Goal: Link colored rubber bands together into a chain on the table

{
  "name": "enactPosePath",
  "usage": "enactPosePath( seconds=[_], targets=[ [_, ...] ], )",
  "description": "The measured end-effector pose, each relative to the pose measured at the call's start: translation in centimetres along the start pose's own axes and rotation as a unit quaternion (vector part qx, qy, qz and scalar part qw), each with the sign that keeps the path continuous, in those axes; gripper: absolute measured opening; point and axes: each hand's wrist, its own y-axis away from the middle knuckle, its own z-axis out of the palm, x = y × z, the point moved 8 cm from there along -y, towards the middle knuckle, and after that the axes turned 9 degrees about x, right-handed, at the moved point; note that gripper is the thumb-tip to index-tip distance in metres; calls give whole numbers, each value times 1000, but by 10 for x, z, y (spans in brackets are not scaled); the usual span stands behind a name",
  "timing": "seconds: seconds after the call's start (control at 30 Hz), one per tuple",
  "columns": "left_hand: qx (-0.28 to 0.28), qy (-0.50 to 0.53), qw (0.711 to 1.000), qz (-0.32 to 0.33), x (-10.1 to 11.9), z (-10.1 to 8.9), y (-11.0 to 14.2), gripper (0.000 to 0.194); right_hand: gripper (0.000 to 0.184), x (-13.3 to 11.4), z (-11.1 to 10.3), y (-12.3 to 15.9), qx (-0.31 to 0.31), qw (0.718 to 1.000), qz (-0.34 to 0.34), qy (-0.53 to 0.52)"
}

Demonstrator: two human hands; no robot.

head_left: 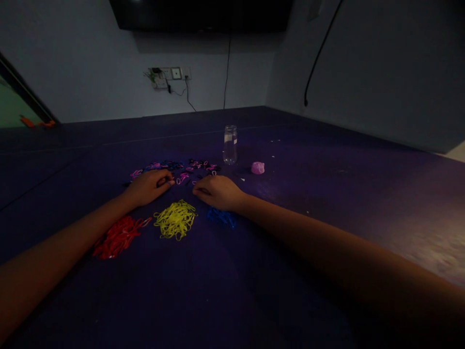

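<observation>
Small rubber bands lie sorted by colour on the dark purple surface: a red pile (118, 237), a yellow pile (177, 219) and a blue pile (222, 217). Behind them spreads a mixed scatter of pink, black and blue bands (185, 170). My left hand (149, 186) rests at the near left edge of this scatter, thumb and fingers curled together. Just behind the blue pile, my right hand (219, 191) has its fingers bent down and closed beside the loose bands. Whatever is between the fingertips of either hand is too small or hidden to make out.
A clear jar (230, 145) stands upright beyond my right hand, with a pink lump-shaped object (257, 167) to its right. Small white scraps (275, 141) dot the surface. Wall sockets with cords (170, 75) and a dark screen (203, 14) are at the back.
</observation>
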Motion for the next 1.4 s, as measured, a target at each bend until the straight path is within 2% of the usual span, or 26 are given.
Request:
enactPosePath(
  seconds=[1.4],
  targets=[
    [1, -7, 1000, -1, 0, 0, 0, 27, 26, 0, 0, -1, -8, 1000, 4, 0]
  ],
)
